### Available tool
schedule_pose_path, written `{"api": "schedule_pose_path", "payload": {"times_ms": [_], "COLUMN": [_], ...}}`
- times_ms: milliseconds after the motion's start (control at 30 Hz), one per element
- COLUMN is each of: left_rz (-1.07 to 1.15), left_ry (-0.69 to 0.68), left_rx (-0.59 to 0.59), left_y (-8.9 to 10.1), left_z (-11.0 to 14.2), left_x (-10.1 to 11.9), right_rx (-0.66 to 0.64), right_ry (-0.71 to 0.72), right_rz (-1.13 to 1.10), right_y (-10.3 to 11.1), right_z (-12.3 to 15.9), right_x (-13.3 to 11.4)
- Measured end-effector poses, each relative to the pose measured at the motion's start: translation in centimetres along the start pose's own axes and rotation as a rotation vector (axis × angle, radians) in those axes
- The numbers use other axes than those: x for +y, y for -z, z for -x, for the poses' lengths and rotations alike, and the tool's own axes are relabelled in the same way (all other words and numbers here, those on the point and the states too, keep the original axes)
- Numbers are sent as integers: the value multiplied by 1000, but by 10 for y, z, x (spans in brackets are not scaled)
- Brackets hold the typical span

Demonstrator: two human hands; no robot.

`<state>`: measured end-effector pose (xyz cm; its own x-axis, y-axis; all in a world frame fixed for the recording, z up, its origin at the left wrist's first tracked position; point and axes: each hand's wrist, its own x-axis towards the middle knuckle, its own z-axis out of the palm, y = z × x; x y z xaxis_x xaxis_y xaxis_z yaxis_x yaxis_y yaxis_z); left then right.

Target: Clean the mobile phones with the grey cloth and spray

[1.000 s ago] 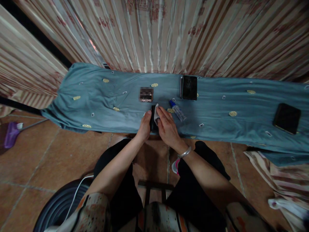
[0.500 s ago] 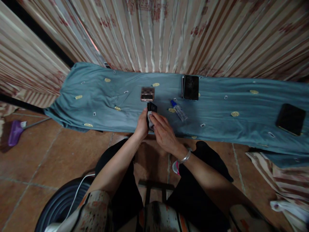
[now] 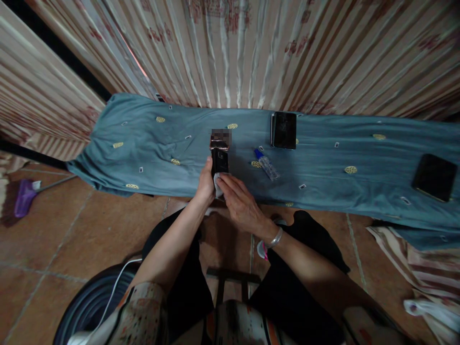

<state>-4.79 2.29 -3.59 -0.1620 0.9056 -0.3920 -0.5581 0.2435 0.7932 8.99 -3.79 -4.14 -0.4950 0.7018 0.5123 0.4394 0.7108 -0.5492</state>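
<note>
My left hand [image 3: 206,183] is closed around the left side of a black phone [image 3: 220,162], which tilts up over the front part of the bench. My right hand [image 3: 241,200] presses a pale grey cloth [image 3: 217,184] against the phone's lower part, the fingers closed over it. Just beyond the phone's top end is a small shiny-edged case [image 3: 219,143], partly blurred out. To the right lies a clear spray bottle [image 3: 268,166] with a blue cap, on its side.
A blue-green patterned cloth [image 3: 319,177] covers the long bench. Dark tablet-like devices [image 3: 284,130] lie behind the bottle, and a black flat item [image 3: 434,177] is at far right. Curtains [image 3: 244,52] hang behind. On the floor are a purple brush [image 3: 23,197] and a dark round tub [image 3: 89,306].
The phone has turned more upright, and more of its black surface shows. My right hand with the cloth has slid down towards its near end.
</note>
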Motion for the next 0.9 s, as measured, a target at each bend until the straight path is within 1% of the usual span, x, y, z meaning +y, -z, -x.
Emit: {"api": "schedule_pose_path", "payload": {"times_ms": [67, 167, 333, 533, 633, 733, 900], "left_rz": [12, 39, 82, 56, 77, 73, 24], "left_ry": [28, 36, 49, 70, 70, 42, 4], "left_rx": [25, 39, 64, 29, 13, -18, -95], "left_y": [-5, -13, -20, -23, -25, -24, -21], "left_z": [3, 8, 15, 21, 23, 24, 26], "left_x": [4, 6, 3, -2, -5, -10, -21], "right_rx": [6, 24, 37, 72, 87, 104, 104], "right_ry": [-25, -84, -180, -280, -290, -282, -226], "right_rz": [1, -1, -6, 0, 12, 35, 75], "right_y": [-1, -3, 0, 5, 6, 7, 11], "right_z": [0, -2, -6, -10, -11, -12, -15], "right_x": [3, 8, 18, 32, 37, 38, 34]}}
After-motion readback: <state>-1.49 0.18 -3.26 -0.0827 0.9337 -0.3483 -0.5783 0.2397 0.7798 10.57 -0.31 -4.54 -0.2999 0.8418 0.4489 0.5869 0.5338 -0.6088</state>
